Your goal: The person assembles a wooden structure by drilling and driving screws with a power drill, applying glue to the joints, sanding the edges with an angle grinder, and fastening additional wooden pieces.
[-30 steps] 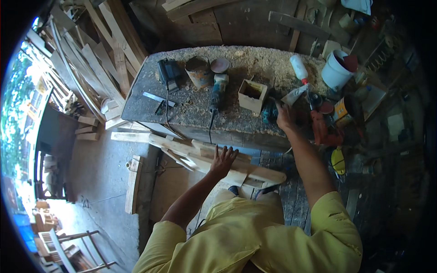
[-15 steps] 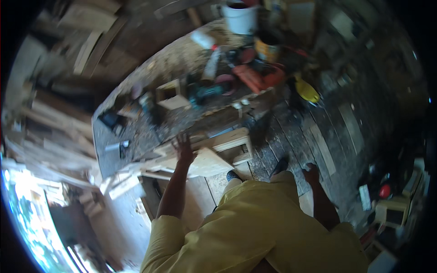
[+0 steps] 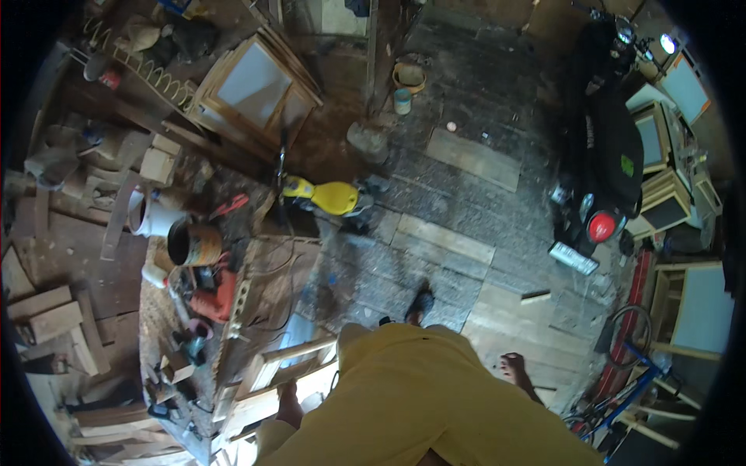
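My left hand (image 3: 289, 405) hangs low beside the workbench, over a pale wooden frame (image 3: 289, 361) leaning there. Its fingers look loose and nothing shows in them; whether it touches the frame is unclear. My right hand (image 3: 516, 368) hangs free above the floorboards (image 3: 486, 330), with loosely bent fingers and nothing held. Nearest my left side is the workbench (image 3: 268, 268), bearing an orange power tool (image 3: 216, 299), a rusty tin (image 3: 203, 245), a white bucket (image 3: 155, 216) and a white bottle (image 3: 155, 276).
Ahead stands a yellow-bodied machine (image 3: 334, 198) with a trailing cable. A dark motorcycle (image 3: 610, 147) is parked at the right, above a blue bicycle (image 3: 625, 388). Framed panels (image 3: 252, 85) lean at the far left. A small wood offcut (image 3: 535, 297) lies on the floor.
My view has swung to the right, so the workbench now sits at the left and the motorcycle and bicycle show. My left hand, spread above the bench edge before, is now lower.
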Demonstrator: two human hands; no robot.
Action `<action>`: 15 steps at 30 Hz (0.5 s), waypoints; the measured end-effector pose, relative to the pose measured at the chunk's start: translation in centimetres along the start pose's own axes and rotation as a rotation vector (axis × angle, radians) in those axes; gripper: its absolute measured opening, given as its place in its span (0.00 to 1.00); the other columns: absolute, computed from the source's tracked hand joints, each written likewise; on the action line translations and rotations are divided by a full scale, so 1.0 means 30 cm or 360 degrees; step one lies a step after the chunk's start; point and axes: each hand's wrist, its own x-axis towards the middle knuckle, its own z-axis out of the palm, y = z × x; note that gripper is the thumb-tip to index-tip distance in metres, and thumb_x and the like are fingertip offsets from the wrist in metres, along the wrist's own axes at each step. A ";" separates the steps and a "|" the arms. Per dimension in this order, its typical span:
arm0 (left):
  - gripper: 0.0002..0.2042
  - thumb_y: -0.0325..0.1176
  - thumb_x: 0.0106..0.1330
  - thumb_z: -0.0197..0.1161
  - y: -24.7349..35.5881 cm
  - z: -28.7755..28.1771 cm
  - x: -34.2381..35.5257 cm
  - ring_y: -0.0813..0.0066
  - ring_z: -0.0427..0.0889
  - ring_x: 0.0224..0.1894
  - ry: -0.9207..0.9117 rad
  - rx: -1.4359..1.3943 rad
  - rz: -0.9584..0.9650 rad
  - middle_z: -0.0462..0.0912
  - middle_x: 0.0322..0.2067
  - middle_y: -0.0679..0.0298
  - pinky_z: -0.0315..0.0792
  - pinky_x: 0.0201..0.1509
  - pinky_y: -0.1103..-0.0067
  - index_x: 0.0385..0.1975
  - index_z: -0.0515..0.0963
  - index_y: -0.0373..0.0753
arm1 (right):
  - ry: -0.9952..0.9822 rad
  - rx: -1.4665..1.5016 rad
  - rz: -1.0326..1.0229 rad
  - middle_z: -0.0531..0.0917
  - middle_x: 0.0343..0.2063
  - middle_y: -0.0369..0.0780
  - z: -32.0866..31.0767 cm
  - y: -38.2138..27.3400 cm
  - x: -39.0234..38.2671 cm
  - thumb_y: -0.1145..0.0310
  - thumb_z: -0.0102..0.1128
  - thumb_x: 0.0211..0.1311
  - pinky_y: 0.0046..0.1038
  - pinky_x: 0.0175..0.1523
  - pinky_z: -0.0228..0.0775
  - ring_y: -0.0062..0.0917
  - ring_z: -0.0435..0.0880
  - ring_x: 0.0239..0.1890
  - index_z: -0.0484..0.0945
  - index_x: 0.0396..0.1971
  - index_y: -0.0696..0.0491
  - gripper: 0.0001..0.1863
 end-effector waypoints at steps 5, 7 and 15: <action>0.29 0.54 0.60 0.70 0.882 0.069 -0.090 0.64 0.84 0.52 -0.0226 0.0089 0.0787 0.86 0.48 0.54 0.76 0.56 0.70 0.54 0.80 0.37 | -0.0145 -0.0187 -0.1087 0.83 0.25 0.36 0.104 -0.923 0.130 0.64 0.69 0.60 0.27 0.26 0.72 0.22 0.80 0.23 0.81 0.43 0.52 0.14; 0.30 0.54 0.60 0.70 1.287 0.006 -0.123 0.62 0.84 0.53 -0.0121 -0.0020 0.0894 0.85 0.50 0.55 0.75 0.58 0.71 0.54 0.79 0.35 | 0.0008 -0.0424 -0.1657 0.84 0.25 0.37 0.080 -1.388 0.255 0.65 0.67 0.62 0.25 0.33 0.74 0.22 0.81 0.26 0.81 0.45 0.57 0.15; 0.25 0.55 0.61 0.68 2.733 -0.181 -0.078 0.60 0.85 0.49 0.0025 0.0300 0.1070 0.87 0.46 0.57 0.76 0.56 0.67 0.46 0.83 0.38 | 0.0167 0.0267 -0.1817 0.87 0.40 0.43 -0.271 -2.466 0.560 0.64 0.67 0.62 0.28 0.42 0.76 0.28 0.86 0.40 0.79 0.50 0.59 0.19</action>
